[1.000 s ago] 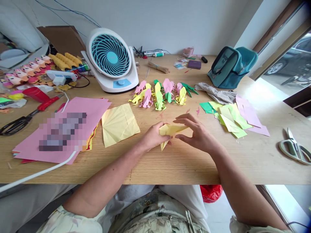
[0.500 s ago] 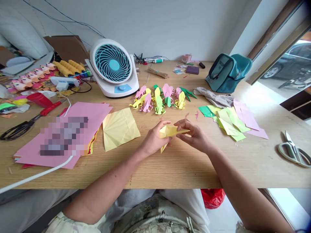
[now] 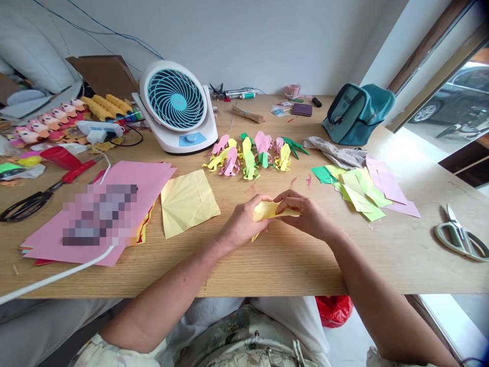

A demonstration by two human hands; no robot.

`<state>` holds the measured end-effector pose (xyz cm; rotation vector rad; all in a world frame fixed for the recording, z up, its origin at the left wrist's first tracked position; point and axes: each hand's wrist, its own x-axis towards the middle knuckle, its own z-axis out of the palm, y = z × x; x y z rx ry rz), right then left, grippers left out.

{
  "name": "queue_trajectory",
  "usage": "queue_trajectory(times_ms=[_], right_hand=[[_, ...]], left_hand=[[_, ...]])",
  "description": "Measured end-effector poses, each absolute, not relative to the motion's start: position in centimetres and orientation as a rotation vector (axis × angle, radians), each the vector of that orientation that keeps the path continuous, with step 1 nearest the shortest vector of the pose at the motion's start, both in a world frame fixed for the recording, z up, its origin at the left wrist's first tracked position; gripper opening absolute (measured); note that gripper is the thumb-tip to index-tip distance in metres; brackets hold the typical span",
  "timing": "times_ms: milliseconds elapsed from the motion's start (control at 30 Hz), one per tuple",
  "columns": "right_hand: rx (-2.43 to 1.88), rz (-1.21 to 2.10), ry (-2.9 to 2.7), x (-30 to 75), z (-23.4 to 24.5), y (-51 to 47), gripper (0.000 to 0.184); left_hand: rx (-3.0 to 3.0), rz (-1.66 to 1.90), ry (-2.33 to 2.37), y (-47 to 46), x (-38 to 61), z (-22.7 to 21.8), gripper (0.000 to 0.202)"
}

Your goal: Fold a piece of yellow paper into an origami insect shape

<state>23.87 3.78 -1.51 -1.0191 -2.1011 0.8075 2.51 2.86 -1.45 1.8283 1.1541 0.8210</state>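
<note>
Worktop [image 3: 290,272]: its wood-grain surface is filling much of the view, the back edge running along the wall [image 3: 244,46].
Fan [image 3: 176,104]: white with teal blades, it is standing toward the back edge, left of the middle.
Pink sheets [image 3: 151,187]: a stack is lying near the front left corner, a pixelated patch covering part of its top.
Teal bag [image 3: 357,114]: it is sitting near the back right corner.
Cut papers [image 3: 359,191]: green, yellow and pink pieces are overlapping, in from the right edge.
Paper figures [image 3: 248,158]: pink, yellow and green, they are crowding together midway between the front and back edges.
Creased yellow sheet [image 3: 189,204]: it is lying just beside the pink sheets.
Scissors [image 3: 460,234]: they are resting by the right edge, blades pointing toward the back.
Left hand [image 3: 242,220]: it is gripping the folded yellow paper [image 3: 266,209] at its left part.
Right hand [image 3: 310,218]: close beside the left, it is pinching the paper's right part — thumb and fingers.
Folded paper's place: it is being held over the front middle — whether it is touching the worktop, I cannot tell.
</note>
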Motion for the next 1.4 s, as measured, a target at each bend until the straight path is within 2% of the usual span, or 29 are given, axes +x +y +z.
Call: queue_trajectory(times_ms=[300,733,900,1100,1400], right_hand=[[-1.001,0.844,-2.242,25.2,-0.9,3.9,0.019],[-1.082,0.715,-2.136,26.0,-0.1,4.0,0.012],[-1.099,0.902,-1.977,25.2,-0.8,4.0,0.033],[-1.066,0.787,-1.858,23.3,-1.9,3.9,0.017],[-0.922,0.715,-1.929,23.5,-1.2,3.7,0.009]], left_hand=[[1.912,0.892,1.268,3.1,2.3,-1.3,0.050],[1.882,0.951,1.323,3.4,2.1,-1.9,0.044],[1.655,1.004,1.259,3.3,2.3,-1.6,0.038],[1.579,1.045,1.218,3.0,2.6,-1.1,0.032],[1.524,1.123,1.134,3.3,2.7,-1.6,0.030]])
